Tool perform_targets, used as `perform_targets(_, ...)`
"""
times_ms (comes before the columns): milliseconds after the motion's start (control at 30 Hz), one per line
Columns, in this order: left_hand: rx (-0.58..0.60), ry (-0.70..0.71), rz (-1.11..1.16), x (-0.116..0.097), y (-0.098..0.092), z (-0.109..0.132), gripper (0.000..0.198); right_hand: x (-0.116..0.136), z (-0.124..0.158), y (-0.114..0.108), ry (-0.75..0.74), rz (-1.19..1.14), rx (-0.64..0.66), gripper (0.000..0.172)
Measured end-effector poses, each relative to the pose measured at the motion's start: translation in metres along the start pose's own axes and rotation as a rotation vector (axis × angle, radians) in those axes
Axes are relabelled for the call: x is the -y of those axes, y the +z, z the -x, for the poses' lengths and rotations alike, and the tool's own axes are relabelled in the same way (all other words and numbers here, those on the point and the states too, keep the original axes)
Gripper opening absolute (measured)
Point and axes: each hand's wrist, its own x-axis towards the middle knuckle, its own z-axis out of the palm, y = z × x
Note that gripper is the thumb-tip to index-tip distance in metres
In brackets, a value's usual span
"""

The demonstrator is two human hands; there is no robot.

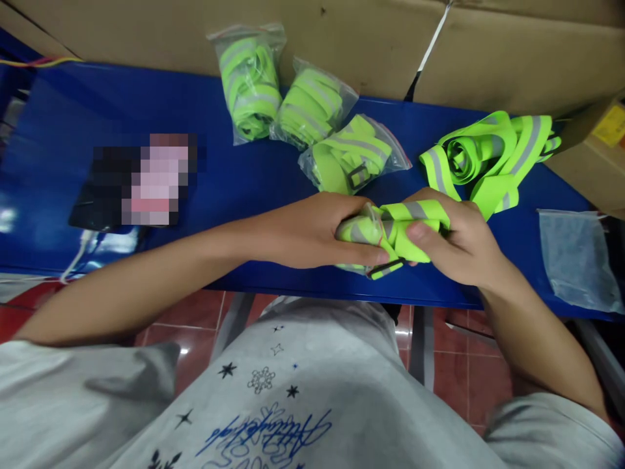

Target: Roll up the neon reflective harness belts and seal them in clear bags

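Between my hands, just above the table's front edge, is a folded neon-yellow reflective strap (417,212) with grey stripes. A clear plastic bag (374,225) surrounds its left part, while the right part sticks out of the bag's mouth. My left hand (322,231) is closed around the bagged end, thumb and fingers on the plastic. My right hand (456,238) grips the bare end, its thumb pressed on the folds. A dark buckle piece (387,268) shows at the lower side of the bundle. The fingers beneath are mostly hidden.
Three bagged reflective straps (251,88) lie at the back of the blue table (195,104). Loose reflective straps (493,153) are heaped at the right, near a clear bag (579,260) and a cardboard box (593,156). A blurred-out device (153,179) with a white cable lies left.
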Motion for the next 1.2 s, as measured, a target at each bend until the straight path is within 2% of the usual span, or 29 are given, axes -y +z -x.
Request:
perform_targets(100,0.034,0.048,0.171,0.01,0.003,-0.006,0.04,0.001,-0.009,0.0,-0.03,0.003,0.037,0.03)
perform_targets(267,-0.203,0.109,0.108,0.026,0.013,-0.025,0.049,-0.009,-0.024,0.016,0.016,0.094,-0.009,0.037)
perform_targets(333,-0.231,0.102,0.12,0.033,0.014,-0.032,0.053,-0.016,-0.026,0.02,0.065,0.023,-0.008,0.034)
perform_targets(400,-0.217,0.081,0.194,0.041,0.013,-0.036,0.053,-0.023,-0.024,0.02,0.082,-0.051,0.074,0.034)
perform_targets(500,-0.162,0.076,0.329,0.05,0.011,-0.036,0.05,-0.028,-0.02,0.016,0.063,-0.039,0.164,0.071)
perform_targets(533,-0.144,0.081,0.358,0.052,0.009,-0.035,0.052,-0.029,-0.019,0.014,0.067,-0.027,0.163,0.078)
perform_targets(600,-0.103,0.114,0.377,0.057,0.007,-0.032,0.063,-0.03,-0.018,0.012,0.09,-0.051,0.151,0.074)
perform_targets(700,-0.038,0.192,0.343,0.064,0.005,-0.029,0.089,-0.033,-0.018,0.009,0.16,-0.231,0.153,0.064)
perform_targets(800,-0.061,0.252,0.31,0.069,0.008,-0.03,0.1,-0.037,-0.017,0.011,0.252,-0.402,0.111,0.058)
perform_targets(933,-0.245,0.287,0.276,0.074,0.016,-0.036,0.104,-0.036,-0.014,0.02,0.283,-0.414,0.017,0.061)
perform_targets(1033,-0.359,0.29,0.268,0.075,0.017,-0.037,0.097,-0.031,-0.011,0.026,0.253,-0.295,-0.047,0.059)
perform_targets(1100,-0.392,0.291,0.275,0.074,0.017,-0.036,0.091,-0.028,-0.01,0.026,0.186,-0.184,-0.077,0.053)
perform_targets(1200,-0.359,0.288,0.302,0.07,0.017,-0.032,0.086,-0.025,-0.01,0.02,0.066,-0.102,-0.054,0.037)
